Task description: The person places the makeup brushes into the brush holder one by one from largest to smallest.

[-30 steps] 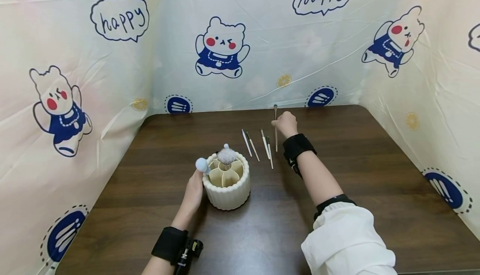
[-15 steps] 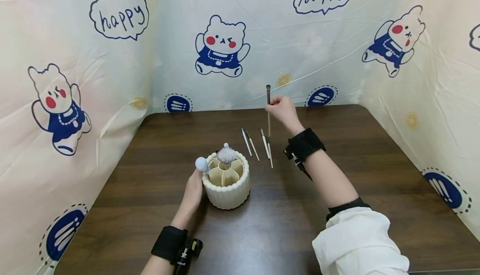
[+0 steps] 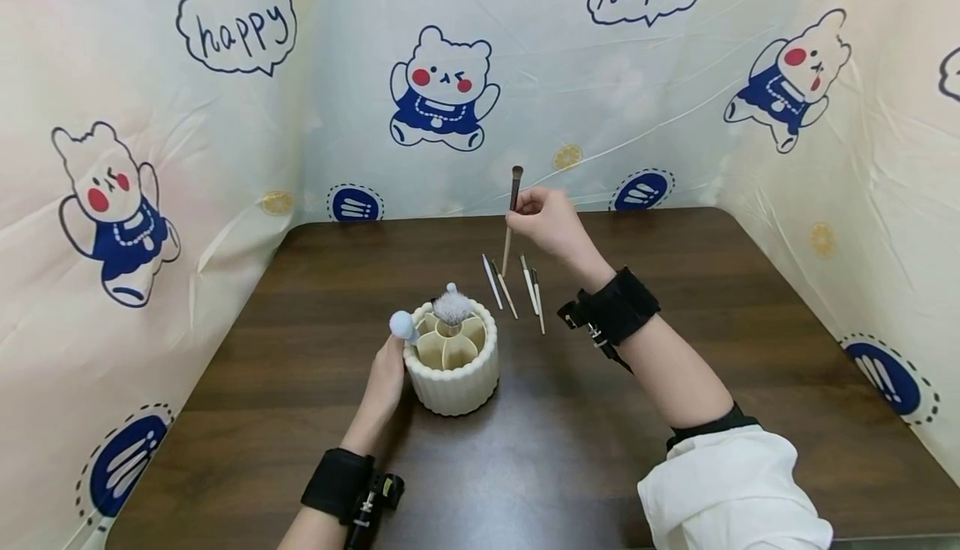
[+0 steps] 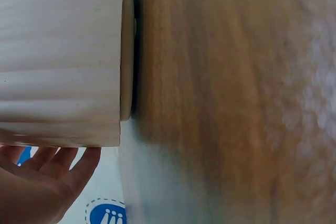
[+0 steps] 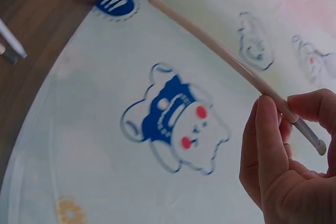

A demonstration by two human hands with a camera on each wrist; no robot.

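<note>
My right hand (image 3: pixel 553 229) pinches a thin makeup brush (image 3: pixel 515 186) between thumb and fingers, above the far part of the table. Its dark bristle end points up and its pale handle slants down; in the right wrist view the handle (image 5: pixel 215 47) sticks out past my fingertips. My left hand (image 3: pixel 384 379) rests against the left side of a cream fluted brush holder (image 3: pixel 455 390). In the left wrist view, fairly straight fingers (image 4: pixel 79 169) touch the holder's wall. Inside the holder are petal-shaped compartments, a fluffy grey brush (image 3: pixel 452 308) and a pale blue pompom (image 3: pixel 402 325) at the rim.
Several slim brushes lie on the dark wooden table (image 3: pixel 300 367) behind and right of the holder, among them a white one (image 3: pixel 492 282) and a pale-handled one (image 3: pixel 539 304). A printed curtain (image 3: pixel 337 117) hangs around the table's back and sides.
My right hand has lifted the brush off the table and carried it left, its handle now slanting. My left hand and the holder have stayed in place.
</note>
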